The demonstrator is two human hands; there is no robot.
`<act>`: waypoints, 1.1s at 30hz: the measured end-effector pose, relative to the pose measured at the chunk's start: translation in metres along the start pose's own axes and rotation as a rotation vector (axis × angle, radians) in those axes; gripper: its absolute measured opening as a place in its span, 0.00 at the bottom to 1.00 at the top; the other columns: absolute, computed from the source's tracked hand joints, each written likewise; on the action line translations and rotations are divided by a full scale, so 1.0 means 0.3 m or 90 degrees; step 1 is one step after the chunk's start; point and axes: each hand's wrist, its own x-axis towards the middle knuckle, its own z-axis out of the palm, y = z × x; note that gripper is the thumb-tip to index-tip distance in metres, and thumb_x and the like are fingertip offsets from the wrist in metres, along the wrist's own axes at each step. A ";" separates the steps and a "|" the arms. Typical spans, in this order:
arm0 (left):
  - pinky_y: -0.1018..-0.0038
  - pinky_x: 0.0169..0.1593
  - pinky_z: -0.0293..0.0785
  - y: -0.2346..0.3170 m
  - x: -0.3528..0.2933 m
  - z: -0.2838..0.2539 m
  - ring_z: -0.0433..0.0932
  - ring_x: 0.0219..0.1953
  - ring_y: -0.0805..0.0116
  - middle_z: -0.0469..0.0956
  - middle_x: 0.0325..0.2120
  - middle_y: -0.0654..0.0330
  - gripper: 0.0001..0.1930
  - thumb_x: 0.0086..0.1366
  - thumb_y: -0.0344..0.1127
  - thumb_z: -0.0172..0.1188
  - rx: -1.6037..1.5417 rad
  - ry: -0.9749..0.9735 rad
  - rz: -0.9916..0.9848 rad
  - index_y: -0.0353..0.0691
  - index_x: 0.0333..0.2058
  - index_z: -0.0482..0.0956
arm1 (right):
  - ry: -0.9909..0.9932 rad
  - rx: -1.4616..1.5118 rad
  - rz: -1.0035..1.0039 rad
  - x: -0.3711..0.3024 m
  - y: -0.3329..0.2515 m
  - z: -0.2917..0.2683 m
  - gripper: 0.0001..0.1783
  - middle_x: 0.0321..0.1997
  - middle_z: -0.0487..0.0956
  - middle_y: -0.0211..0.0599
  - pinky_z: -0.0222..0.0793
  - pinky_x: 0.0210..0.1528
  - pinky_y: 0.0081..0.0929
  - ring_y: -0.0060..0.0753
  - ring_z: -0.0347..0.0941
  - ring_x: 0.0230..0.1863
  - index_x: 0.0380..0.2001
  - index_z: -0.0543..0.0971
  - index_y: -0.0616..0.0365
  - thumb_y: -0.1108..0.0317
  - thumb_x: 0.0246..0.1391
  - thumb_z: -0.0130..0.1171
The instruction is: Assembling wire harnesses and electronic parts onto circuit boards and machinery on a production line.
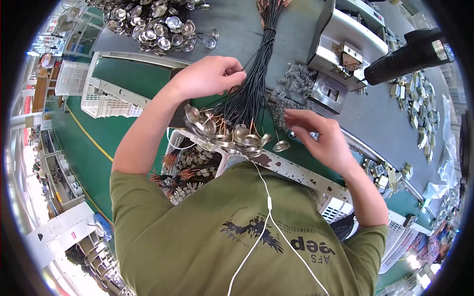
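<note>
A bundle of thin black wires (256, 74) lies toward me over the table's near edge, with round silvery metal cups (240, 133) at its close ends. My left hand (210, 76) is at the bundle's left side, thumb and forefinger closed at a black wire that strays from it. To the right, my right hand (321, 138) is beside the heap of coil springs (294, 86), its thumb and fingers curved but apart. I make out nothing held in it. Some of its fingertips are hidden.
A large pile of metal cups (158, 24) lies at the far left. Right of the springs stand a metal block (328, 92) and a bench machine (345, 44). A black power screwdriver (407, 56) juts in from the right. Below the edge sits a white crate (222, 165).
</note>
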 end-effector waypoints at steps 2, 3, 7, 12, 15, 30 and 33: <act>0.75 0.33 0.75 0.025 -0.006 -0.012 0.77 0.28 0.73 0.81 0.32 0.61 0.20 0.68 0.42 0.56 0.035 0.049 0.030 0.32 0.51 0.76 | -0.010 0.036 -0.004 -0.004 0.005 0.065 0.19 0.48 0.82 0.42 0.75 0.53 0.28 0.31 0.80 0.49 0.54 0.76 0.60 0.79 0.58 0.55; 0.73 0.33 0.77 0.038 -0.006 -0.021 0.78 0.25 0.72 0.82 0.31 0.58 0.20 0.66 0.42 0.56 0.069 0.097 0.061 0.31 0.49 0.76 | -0.051 0.019 0.006 -0.005 0.004 0.087 0.19 0.48 0.82 0.42 0.75 0.53 0.29 0.32 0.80 0.49 0.54 0.76 0.60 0.78 0.59 0.55; 0.78 0.32 0.74 0.104 -0.003 -0.073 0.78 0.28 0.77 0.80 0.30 0.65 0.16 0.69 0.38 0.54 -0.188 0.014 0.076 0.35 0.50 0.76 | -0.043 0.000 -0.045 0.019 -0.013 0.141 0.17 0.44 0.82 0.46 0.75 0.44 0.32 0.44 0.81 0.43 0.50 0.78 0.60 0.77 0.56 0.57; 0.77 0.42 0.76 0.103 0.040 -0.036 0.80 0.38 0.76 0.81 0.36 0.63 0.15 0.69 0.35 0.55 -0.325 -0.118 0.189 0.38 0.52 0.76 | 0.021 -0.065 -0.111 -0.004 0.003 0.121 0.18 0.42 0.82 0.45 0.76 0.41 0.34 0.43 0.82 0.39 0.49 0.78 0.60 0.78 0.54 0.58; 0.69 0.42 0.78 0.116 0.048 0.028 0.82 0.39 0.65 0.83 0.39 0.59 0.14 0.67 0.36 0.57 -0.113 0.002 0.383 0.35 0.47 0.78 | 0.129 -0.145 -0.135 -0.037 0.018 0.083 0.16 0.39 0.83 0.43 0.78 0.38 0.29 0.38 0.83 0.38 0.47 0.78 0.62 0.82 0.54 0.58; 0.63 0.50 0.69 0.187 0.123 0.065 0.74 0.43 0.57 0.77 0.31 0.58 0.06 0.53 0.26 0.58 0.206 -0.096 0.626 0.39 0.31 0.80 | 0.291 0.074 0.070 -0.101 -0.002 -0.118 0.13 0.33 0.83 0.35 0.74 0.38 0.21 0.20 0.78 0.33 0.44 0.81 0.61 0.76 0.54 0.64; 0.64 0.46 0.70 0.196 0.110 0.071 0.74 0.39 0.58 0.76 0.28 0.60 0.09 0.51 0.26 0.57 0.196 -0.141 0.633 0.39 0.32 0.81 | 0.204 0.030 0.057 -0.093 0.006 -0.109 0.08 0.36 0.83 0.36 0.76 0.43 0.20 0.24 0.80 0.40 0.40 0.79 0.66 0.78 0.56 0.61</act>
